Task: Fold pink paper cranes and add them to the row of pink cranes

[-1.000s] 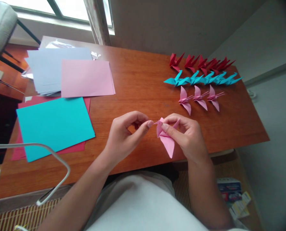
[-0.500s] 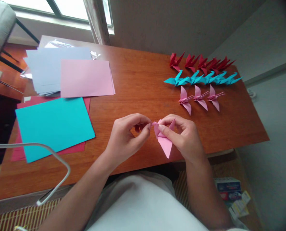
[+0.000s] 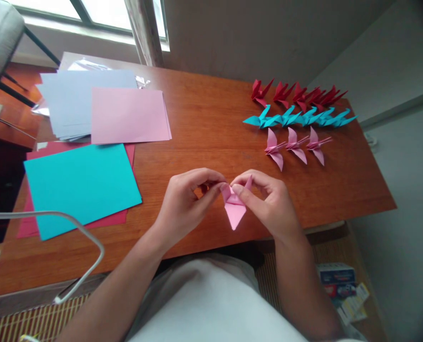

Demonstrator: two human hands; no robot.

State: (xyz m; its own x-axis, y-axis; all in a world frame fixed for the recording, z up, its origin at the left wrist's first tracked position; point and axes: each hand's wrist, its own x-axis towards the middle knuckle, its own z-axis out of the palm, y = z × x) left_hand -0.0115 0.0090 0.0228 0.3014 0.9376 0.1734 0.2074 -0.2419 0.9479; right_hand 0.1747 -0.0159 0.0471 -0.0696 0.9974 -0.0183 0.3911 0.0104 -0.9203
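Pink folded paper piece (image 3: 234, 209) held above the near edge of your wooden table (image 3: 211, 128) | your left hand (image 3: 185, 202) pinches its top-left tip | your right hand (image 3: 270, 202) grips its upper right | finished pink cranes (image 3: 295, 145) well apart, far right

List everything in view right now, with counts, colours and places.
table: one, reddish-brown wood, centre
pink cranes: three, pink, row at table's right
teal cranes: overlapping row, count unclear, teal, behind the pink cranes
red cranes: overlapping row, count unclear, red, farthest back
pink sheets: stack, pale pink, left rear
lavender sheets: stack, lavender, under the pink sheets
teal sheet: one, teal, left front
red sheet: one, red, under the teal sheet
cable: one, white, front left
chair: one, grey, top left
boxes: few, floor, lower right
folded piece: one, pink, between both hands
left hand: fingers pinching the folded piece
right hand: fingers pinching it too
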